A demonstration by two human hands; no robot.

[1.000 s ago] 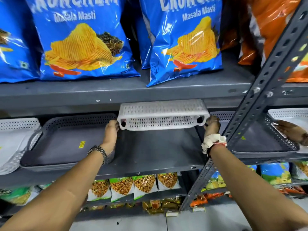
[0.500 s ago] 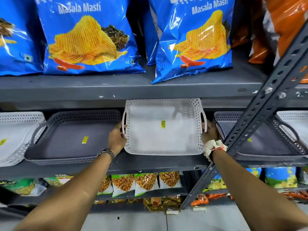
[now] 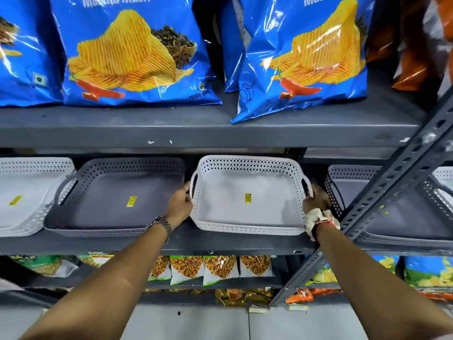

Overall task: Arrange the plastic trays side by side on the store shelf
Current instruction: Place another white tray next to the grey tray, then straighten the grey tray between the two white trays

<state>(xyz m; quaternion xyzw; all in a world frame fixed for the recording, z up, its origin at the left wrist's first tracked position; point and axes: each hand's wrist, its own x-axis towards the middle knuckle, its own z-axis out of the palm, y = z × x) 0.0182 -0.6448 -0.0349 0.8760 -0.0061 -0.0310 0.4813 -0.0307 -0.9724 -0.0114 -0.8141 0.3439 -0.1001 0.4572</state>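
A white perforated plastic tray (image 3: 247, 217) with a yellow sticker lies flat on the grey middle shelf (image 3: 186, 244). My left hand (image 3: 180, 204) grips its left handle and my right hand (image 3: 315, 201), a cloth wrapped at the wrist, grips its right handle. A grey tray (image 3: 115, 204) lies just to its left, with another white tray (image 3: 22, 202) beyond that. To the right sits a second grey tray (image 3: 382, 217), partly behind a slanted metal upright, and a further white tray (image 3: 445, 177) is at the frame edge.
Big blue chip bags (image 3: 137, 52) stand on the shelf above, with orange bags (image 3: 414, 57) at the far right. The slotted grey upright (image 3: 382, 200) slants across the right side. Small snack packets (image 3: 210, 268) fill the shelf below. The floor is grey tile.
The white tray was held tilted on edge under the upper shelf a second ago; both hands have turned it flat and lowered it onto the shelf between the two grey trays.
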